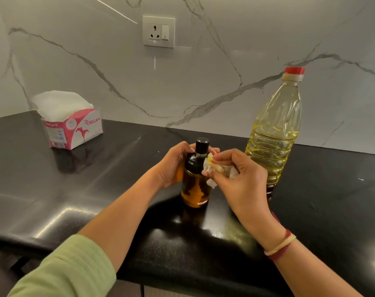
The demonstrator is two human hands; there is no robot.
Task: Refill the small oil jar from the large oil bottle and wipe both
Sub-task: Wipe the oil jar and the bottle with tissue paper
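Green sleeve [71, 266] at lower left, a person reaches over the front edge of a glossy black counter [53, 189]. Toward the back-left corner sits a pink-and-white tissue box [75, 131], white sheets bulging from its top. A wall socket [158, 31] is set in the veined marble behind. Mid-counter, the left hand [171, 166] curls its fingers round the dark shoulder of the small oil jar [195, 185], which stands upright with its black cap on and amber oil inside. Against the jar's right shoulder, the right hand [240, 179] pinches a crumpled, yellow-stained tissue [212, 168], thumb and fingertips closed on it. Red and cream threads [281, 246] circle that wrist. Just right of the jar and nearer the back edge, the large oil bottle [274, 133] stands upright, red-capped and more than half full.
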